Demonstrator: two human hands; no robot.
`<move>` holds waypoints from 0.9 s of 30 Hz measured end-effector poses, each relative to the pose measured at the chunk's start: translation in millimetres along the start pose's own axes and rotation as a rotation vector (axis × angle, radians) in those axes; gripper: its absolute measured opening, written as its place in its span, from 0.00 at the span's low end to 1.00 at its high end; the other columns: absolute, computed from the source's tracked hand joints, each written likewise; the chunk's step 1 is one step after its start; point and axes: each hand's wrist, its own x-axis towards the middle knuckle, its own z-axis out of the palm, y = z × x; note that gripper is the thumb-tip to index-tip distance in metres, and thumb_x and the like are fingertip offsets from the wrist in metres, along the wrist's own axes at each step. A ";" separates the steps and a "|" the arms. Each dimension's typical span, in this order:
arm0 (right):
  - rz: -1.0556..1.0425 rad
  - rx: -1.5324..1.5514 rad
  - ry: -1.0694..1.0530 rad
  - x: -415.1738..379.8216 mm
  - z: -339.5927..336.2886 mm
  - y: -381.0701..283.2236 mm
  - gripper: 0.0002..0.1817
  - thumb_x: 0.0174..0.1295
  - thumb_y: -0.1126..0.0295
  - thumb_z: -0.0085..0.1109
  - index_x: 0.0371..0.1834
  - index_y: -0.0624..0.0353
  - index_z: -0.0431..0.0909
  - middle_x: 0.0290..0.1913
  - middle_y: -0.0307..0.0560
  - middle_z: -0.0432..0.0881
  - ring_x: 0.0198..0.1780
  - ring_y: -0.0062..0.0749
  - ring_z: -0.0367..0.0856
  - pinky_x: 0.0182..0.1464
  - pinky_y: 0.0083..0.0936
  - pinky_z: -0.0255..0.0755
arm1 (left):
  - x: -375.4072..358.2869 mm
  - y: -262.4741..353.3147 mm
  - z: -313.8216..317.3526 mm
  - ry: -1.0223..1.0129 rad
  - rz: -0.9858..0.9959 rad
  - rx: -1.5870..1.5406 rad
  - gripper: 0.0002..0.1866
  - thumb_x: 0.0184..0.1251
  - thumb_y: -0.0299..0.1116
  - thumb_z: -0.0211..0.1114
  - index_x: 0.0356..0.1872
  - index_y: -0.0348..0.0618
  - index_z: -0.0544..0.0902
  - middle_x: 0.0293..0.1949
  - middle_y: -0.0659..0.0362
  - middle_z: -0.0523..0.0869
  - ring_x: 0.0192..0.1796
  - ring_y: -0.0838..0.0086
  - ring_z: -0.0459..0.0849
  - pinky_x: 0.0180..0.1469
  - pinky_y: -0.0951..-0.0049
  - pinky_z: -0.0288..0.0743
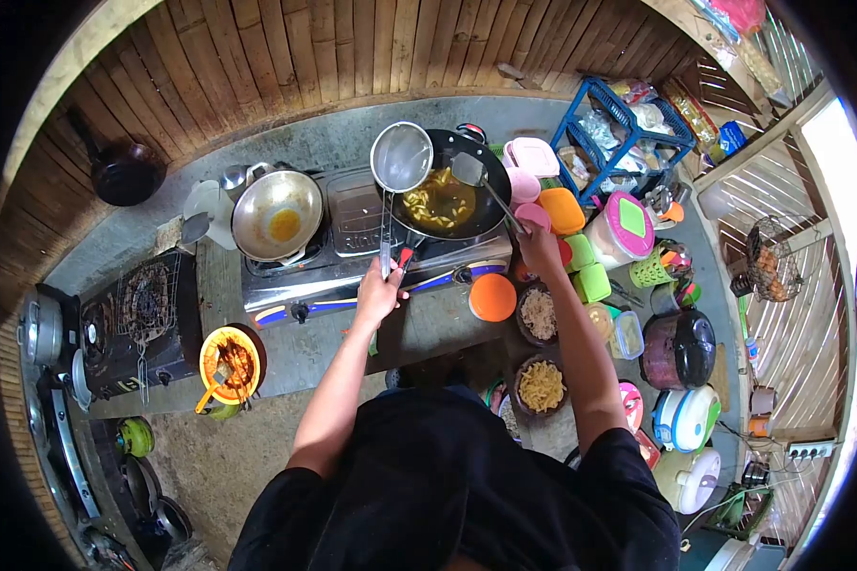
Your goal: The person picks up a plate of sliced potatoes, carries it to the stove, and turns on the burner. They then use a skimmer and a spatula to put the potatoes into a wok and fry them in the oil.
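Observation:
My left hand [379, 293] is closed around the handle of a round mesh strainer [402, 157], whose basket overlaps the left rim of a dark wok [488, 211] in this view. In the wok, pale yellow pieces [438, 211] lie in oil. My right hand [540, 246] grips a metal spatula [468, 169] by its handle, with the blade over the far right part of the wok. The wok sits on the right burner of a gas stove [381, 278]. On the left burner rests a lighter metal wok [275, 215] with a little yellowish oil in its bottom.
An orange lid [492, 297], a bowl of shredded food [539, 316] and a bowl of yellow strips [541, 385] are near my right arm. Colourful containers [592, 284] crowd the right counter below a blue rack [624, 133]. A bowl of red sauce [233, 364] stands left.

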 end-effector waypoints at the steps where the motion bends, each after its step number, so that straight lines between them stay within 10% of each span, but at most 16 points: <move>1: 0.033 -0.026 0.000 -1.0 0.8 -0.9 0.22 0.62 0.66 0.54 0.61 0.51 0.76 0.46 0.64 0.83 0.49 0.59 0.82 0.52 0.48 0.75 | 3.4 -5.2 1.0 -0.005 0.020 -0.014 0.09 0.72 0.33 0.60 0.46 0.42 0.73 0.32 0.58 0.84 0.23 0.74 0.86 0.18 0.75 0.75; 14: -0.086 -0.114 0.084 34.3 44.9 11.5 0.16 0.62 0.66 0.54 0.50 0.61 0.80 0.40 0.64 0.84 0.45 0.61 0.83 0.49 0.52 0.75 | 6.9 -5.5 8.3 0.068 0.089 0.128 0.10 0.71 0.34 0.61 0.46 0.40 0.74 0.27 0.55 0.85 0.20 0.71 0.85 0.27 0.67 0.77; 22: -0.024 0.252 -0.345 35.8 32.7 -0.6 0.18 0.61 0.67 0.58 0.53 0.61 0.81 0.35 0.59 0.85 0.41 0.49 0.87 0.42 0.39 0.76 | 12.7 -13.2 8.1 0.077 0.088 0.162 0.11 0.71 0.35 0.62 0.46 0.41 0.75 0.25 0.55 0.84 0.19 0.70 0.85 0.28 0.66 0.77; 25: -0.170 0.222 -0.224 26.6 21.0 16.0 0.16 0.65 0.65 0.55 0.53 0.57 0.80 0.31 0.50 0.84 0.31 0.36 0.83 0.36 0.33 0.75 | 14.2 -15.6 8.6 0.083 0.096 0.169 0.11 0.71 0.35 0.61 0.46 0.41 0.74 0.25 0.54 0.84 0.19 0.70 0.85 0.28 0.67 0.76; 27: -0.203 0.083 -0.126 15.1 2.7 13.8 0.17 0.63 0.66 0.55 0.54 0.59 0.80 0.35 0.56 0.84 0.36 0.46 0.84 0.39 0.40 0.76 | 10.9 -12.5 9.1 0.094 0.093 0.144 0.11 0.71 0.35 0.61 0.46 0.40 0.74 0.27 0.54 0.84 0.19 0.70 0.85 0.28 0.67 0.76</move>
